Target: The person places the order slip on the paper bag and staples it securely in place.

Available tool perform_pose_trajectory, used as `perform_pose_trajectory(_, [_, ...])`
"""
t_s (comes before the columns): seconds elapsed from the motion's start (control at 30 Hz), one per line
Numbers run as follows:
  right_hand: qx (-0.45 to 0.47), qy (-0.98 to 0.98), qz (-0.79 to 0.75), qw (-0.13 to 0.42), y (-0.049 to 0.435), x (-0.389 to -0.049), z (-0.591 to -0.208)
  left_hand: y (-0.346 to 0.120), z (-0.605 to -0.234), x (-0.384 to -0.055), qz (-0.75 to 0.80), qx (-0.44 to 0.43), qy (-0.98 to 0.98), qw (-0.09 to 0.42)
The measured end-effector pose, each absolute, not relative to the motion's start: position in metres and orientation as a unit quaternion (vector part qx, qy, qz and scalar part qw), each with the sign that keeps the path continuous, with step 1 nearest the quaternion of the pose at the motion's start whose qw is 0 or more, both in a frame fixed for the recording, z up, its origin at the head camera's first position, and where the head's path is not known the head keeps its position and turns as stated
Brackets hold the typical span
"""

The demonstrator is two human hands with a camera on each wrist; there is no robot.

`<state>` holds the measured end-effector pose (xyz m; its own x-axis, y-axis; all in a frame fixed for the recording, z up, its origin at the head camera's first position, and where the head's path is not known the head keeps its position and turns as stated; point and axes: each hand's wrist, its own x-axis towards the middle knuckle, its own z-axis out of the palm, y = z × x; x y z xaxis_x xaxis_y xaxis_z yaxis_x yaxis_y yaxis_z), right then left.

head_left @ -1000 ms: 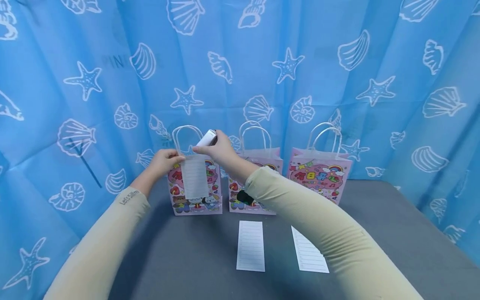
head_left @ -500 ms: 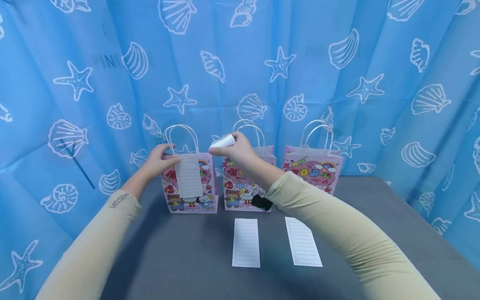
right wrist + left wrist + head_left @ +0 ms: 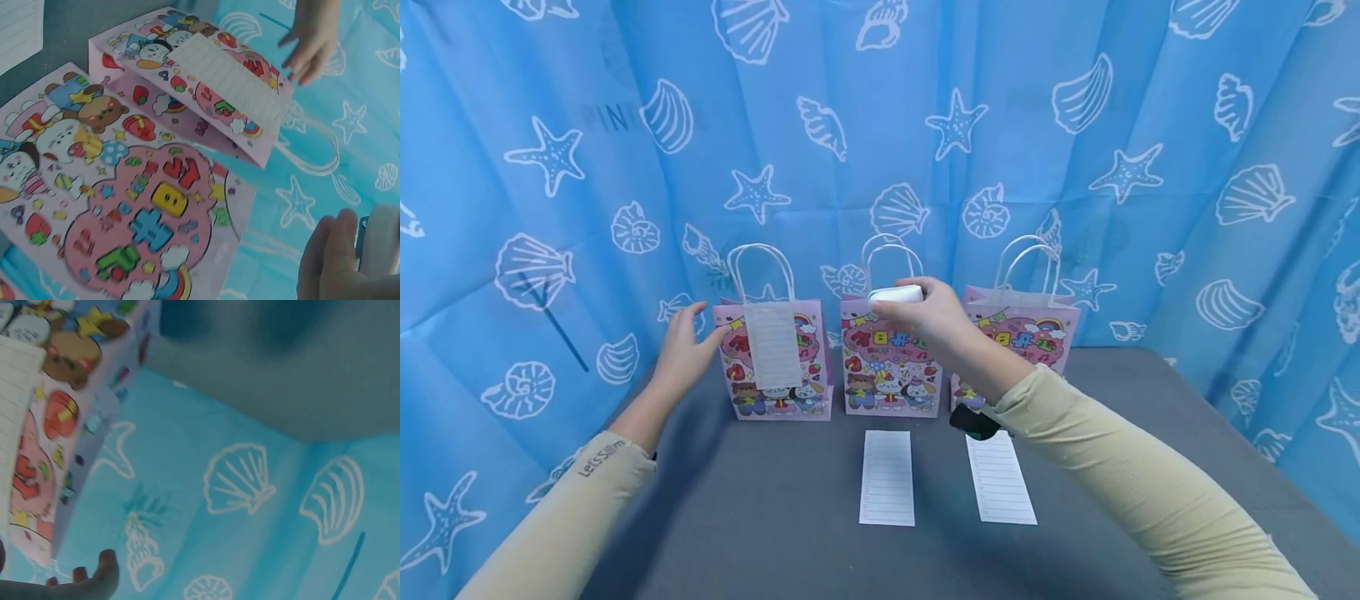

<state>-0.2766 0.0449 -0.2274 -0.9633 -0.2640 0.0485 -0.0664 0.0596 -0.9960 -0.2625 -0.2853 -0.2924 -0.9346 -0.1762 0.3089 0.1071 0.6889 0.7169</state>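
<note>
My right hand (image 3: 951, 325) grips a small white stapler (image 3: 897, 293) in front of the top edge of the middle pink cartoon bag (image 3: 891, 379). The stapler's metal edge shows beside the fingers in the right wrist view. A lined paper slip (image 3: 775, 346) hangs down the front of the left pink bag (image 3: 811, 367) from its top edge. Beside that bag, my left hand (image 3: 681, 354) is open with fingers spread and nothing in it, its thumb near the bag's upper left edge. The left wrist view shows those fingers (image 3: 103, 575) below the bag's side.
A third pink bag (image 3: 1030, 333) stands at the right, partly behind my right forearm. Two lined paper slips, one in the middle (image 3: 887, 479) and one to its right (image 3: 1002, 483), lie on the grey table (image 3: 775, 517). A blue shell-print curtain (image 3: 880, 125) hangs close behind the bags.
My left hand has let go of the slip's top corner and drawn left. My right hand has carried the stapler rightward from the left bag to the middle one. The slip stays on the bag.
</note>
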Motion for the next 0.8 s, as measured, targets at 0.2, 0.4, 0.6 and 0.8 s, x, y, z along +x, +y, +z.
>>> perform_pose_trajectory(0.2, [-0.114,0.732,-0.669,0.061,0.069,-0.271,-0.227,-0.277,-0.302,-0.248,-0.4,0.037,-0.901,0.164])
perform_pose_trajectory(0.4, [-0.132,0.758,-0.637,0.047,0.087,-0.27,-0.23,-0.271,-0.307,-0.237,-0.404,0.032,-0.9,0.159])
perform_pose_trajectory(0.6, [-0.128,0.763,-0.632,0.049,0.098,-0.267,-0.234,-0.264,-0.309,-0.228,-0.408,0.031,-0.9,0.151])
perform_pose_trajectory(0.8, [-0.131,0.759,-0.636,0.05,0.109,-0.262,-0.237,-0.257,-0.312,-0.218,-0.428,0.035,-0.894,0.127])
